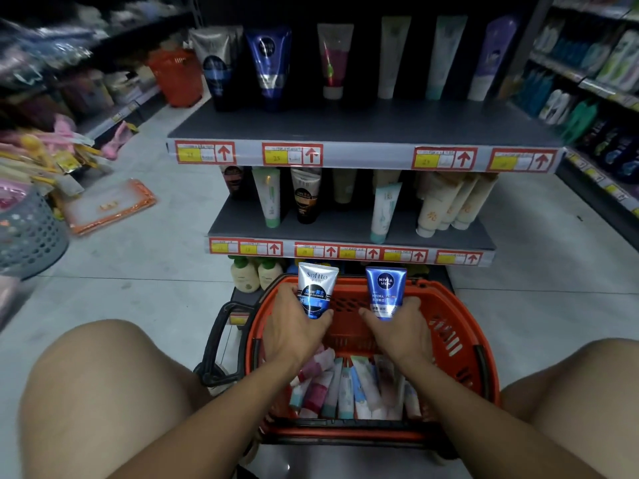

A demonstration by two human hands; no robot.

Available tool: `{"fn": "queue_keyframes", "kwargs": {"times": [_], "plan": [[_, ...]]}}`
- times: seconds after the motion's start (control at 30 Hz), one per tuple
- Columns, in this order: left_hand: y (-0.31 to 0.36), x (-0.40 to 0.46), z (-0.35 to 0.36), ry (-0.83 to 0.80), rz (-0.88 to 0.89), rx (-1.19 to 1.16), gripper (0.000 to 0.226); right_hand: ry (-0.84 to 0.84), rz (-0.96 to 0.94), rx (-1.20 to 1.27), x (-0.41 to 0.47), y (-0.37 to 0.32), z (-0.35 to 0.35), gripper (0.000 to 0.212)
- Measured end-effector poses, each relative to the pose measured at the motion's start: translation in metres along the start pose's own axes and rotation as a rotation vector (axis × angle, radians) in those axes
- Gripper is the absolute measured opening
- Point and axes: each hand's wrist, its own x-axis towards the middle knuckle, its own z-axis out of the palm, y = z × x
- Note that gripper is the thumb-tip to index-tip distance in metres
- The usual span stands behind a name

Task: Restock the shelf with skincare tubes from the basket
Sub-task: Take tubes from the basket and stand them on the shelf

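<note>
**Operator:** What are the two hands carrying at this stage?

**Supervisor:** The left hand (294,326) is gripping a white-and-black plastic cleanser tube with a blue lower band (316,292), thumb and fingers curled round its lower end. The right hand (401,326) is gripping a blue plastic face-wash tube with a round dark logo (385,292) in the same way. Both tubes are standing upright above the fingers, crimped ends up, caps down in the palms.

**Operator:** Where is the remaining stock?

**Supervisor:** More pink, white and teal tubes (345,385) are lying below and behind the wrists, on the floor of the orange plastic shopping basket (460,340).

**Operator:** Where should these two be going?

**Supervisor:** Judging by the labels, similar dark-blue tubes are standing at the left of the top grey metal shelf (345,129), well above and ahead of the fingers. Confirm each match against the red-and-yellow price tags (292,154) before placing.

**Operator:** Any handling advice?

**Supervisor:** Lift both tubes clear of the basket rim first. Place one tube at a time, cap down, label facing outward. Keep the grip low so the tube is settling flat before release. Soft tubes are likely to topple, so avoid brushing neighbours in the row.
</note>
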Motion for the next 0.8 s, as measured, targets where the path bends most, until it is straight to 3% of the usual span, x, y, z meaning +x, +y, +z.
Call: {"fn": "queue_keyframes", "kwargs": {"times": [0.8], "plan": [[0.113,0.119,-0.191,0.433,0.242,-0.167,0.068,0.226,-0.554,0.294,0.024,-0.263,-0.095,0.068]]}}
